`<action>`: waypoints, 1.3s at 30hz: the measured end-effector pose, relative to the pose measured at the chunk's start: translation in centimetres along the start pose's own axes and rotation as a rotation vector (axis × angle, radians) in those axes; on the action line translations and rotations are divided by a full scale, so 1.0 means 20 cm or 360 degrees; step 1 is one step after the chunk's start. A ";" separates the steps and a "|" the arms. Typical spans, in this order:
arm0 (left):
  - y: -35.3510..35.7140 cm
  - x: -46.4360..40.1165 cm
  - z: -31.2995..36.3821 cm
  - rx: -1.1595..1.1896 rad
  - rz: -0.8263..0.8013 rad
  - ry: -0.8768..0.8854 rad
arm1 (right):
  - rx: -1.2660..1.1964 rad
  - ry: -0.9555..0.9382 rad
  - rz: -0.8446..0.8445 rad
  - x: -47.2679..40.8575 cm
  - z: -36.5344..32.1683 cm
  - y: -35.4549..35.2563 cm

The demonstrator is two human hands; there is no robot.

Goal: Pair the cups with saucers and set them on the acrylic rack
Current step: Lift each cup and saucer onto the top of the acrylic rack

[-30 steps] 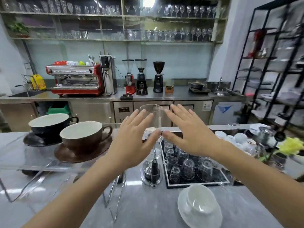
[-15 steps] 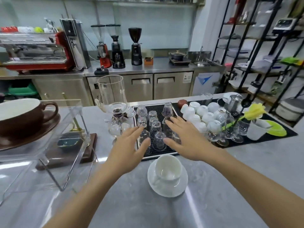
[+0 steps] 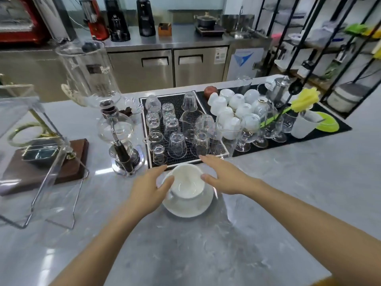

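The white cup [image 3: 187, 181] sits upright on the white saucer [image 3: 188, 205] in the lower centre of the frame, on the grey counter [image 3: 268, 203]; the pair lies directly between the two hands, so no hand has to travel far. The left hand [image 3: 147, 187] is at the left side of the cup, its thumb resting at the rim and the fingers stretched along the far side; I judge it touches the cup, but a firm grip is not to be seen. The right hand [image 3: 224, 178] is at the right side, fingers straight and relaxed, the thumb tip just at the rim; it holds nothing. Both hands are about equally near; the left one seems a little closer to the cup wall. The cup handle seems to point to the lower left, under the left hand, but it is mostly hidden.

The acrylic rack [image 3: 35, 153] stands at the left edge of the frame, well apart from the pair; so the coming move, as I judge, is a lift of saucer and cup together and a carry to the left and upward.

Count: one white cup, one white saucer in front; one rack, its shelf cut off by the frame edge; a cluster of upturned white cups [image 3: 233, 108] in the upper right, roughly ten, not exactly countable; many glasses on the black mat [image 3: 177, 101].
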State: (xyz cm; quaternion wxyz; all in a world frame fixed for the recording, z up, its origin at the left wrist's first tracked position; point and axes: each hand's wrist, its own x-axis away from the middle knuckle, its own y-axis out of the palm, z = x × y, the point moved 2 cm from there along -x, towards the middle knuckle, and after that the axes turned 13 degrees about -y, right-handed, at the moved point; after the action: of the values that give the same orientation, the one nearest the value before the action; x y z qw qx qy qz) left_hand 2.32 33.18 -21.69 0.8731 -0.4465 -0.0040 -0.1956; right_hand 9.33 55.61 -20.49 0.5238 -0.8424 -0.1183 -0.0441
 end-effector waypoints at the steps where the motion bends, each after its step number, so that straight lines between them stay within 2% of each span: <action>1: 0.02 0.00 -0.01 0.0024 -0.0012 -0.0011 | -0.0026 0.0006 -0.0008 0.00 0.01 0.02; 3: 0.06 0.00 -0.03 0.0072 -0.0014 0.0010 | -0.0148 0.0044 0.0010 0.01 0.03 0.05; 6: 0.10 0.02 -0.06 0.0261 -0.0007 -0.0016 | -0.0445 0.0175 0.0183 0.02 0.07 0.11; 10: 0.15 0.01 -0.13 0.0643 -0.0070 -0.0373 | -0.1014 0.0504 0.0401 0.03 0.10 0.21; 14: 0.20 0.01 -0.17 0.0958 -0.0204 -0.0679 | -0.1250 0.0674 0.0610 0.05 0.11 0.30; 19: 0.22 0.01 -0.18 0.0996 -0.0157 -0.0815 | -0.1557 0.0795 0.0879 0.06 0.07 0.37; 22: 0.25 -0.01 -0.18 0.1097 -0.0174 -0.0885 | -0.1697 0.0817 0.0919 0.07 0.06 0.41; 29: 0.24 0.02 -0.20 0.1326 -0.0331 -0.0993 | -0.1660 0.0826 0.0971 0.11 0.01 0.43; 39: 0.22 0.15 -0.12 0.1430 -0.0380 -0.0881 | -0.1537 0.0750 0.1149 0.31 -0.08 0.36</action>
State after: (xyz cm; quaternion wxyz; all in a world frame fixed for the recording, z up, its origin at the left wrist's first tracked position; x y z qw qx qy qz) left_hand 6.18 32.61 -26.02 0.9161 -0.0604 -0.3679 -0.1476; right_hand 17.14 52.03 -24.87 0.0798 -0.9378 0.3237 -0.0973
